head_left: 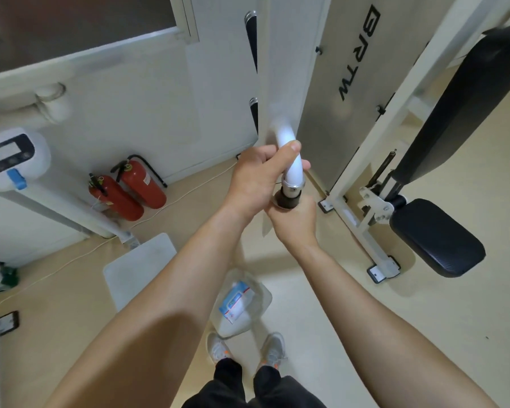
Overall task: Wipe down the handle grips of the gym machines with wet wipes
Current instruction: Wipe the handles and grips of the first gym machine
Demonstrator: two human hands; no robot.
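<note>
Two hands on one machine handle, right where the white bar meets its black grip.

The left hand (255, 179) is curled round the white bar (292, 160), thumb pressed flat along the tube and fingers wrapped behind it. Just below, the right hand (295, 223) is clamped round the black grip (289, 199), so only the grip's top end and its chrome collar show. A pale strip that looks like a wipe (267, 226) hangs from under that hand. I cannot tell how much of it lies between palm and grip. Down on the floor (365, 334), just ahead of the person's shoes (218, 347), sits a pack of wet wipes (236, 301) inside a clear bag. Two red fire extinguishers (130, 192) lean by the wall to the left, and a black seat pad (436, 237) juts out on the right.
</note>
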